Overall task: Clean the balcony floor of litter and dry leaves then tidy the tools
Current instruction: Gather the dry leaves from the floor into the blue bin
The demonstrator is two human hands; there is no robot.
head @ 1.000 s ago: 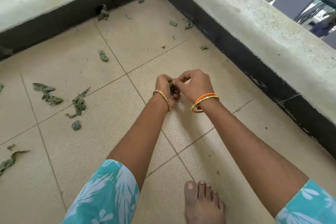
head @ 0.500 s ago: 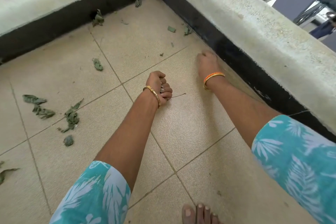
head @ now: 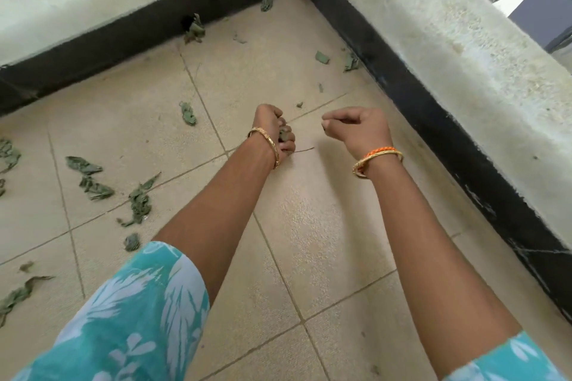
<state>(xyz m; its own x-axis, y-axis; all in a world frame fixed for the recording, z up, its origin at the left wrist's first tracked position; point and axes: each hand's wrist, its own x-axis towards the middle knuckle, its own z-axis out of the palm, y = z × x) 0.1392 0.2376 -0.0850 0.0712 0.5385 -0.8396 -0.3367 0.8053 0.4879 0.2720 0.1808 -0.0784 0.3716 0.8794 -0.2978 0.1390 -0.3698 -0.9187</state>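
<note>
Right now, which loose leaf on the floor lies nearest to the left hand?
The small leaf scrap just beyond the left hand, near the tile joint. The other leaves lie farther off, by the walls or far left.

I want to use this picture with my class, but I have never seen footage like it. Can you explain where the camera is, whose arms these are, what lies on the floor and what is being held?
There is no machine here. A person wears a camera on the head, so the view looks forward and down along their own two arms.

The left hand, with a gold bangle, has its fingers curled round a bunch of dry leaves. The right hand, with orange and gold bangles, has its fingertips pinched together; whether that grip holds a tiny scrap is too small to tell.

The surface is a beige tiled floor in the corner of a balcony, bounded by a low concrete wall. Scattered leaves lie on the tiles, mostly to the left and near the corner, and a thin twig lies beside the left hand. No cleaning tools show.
</note>
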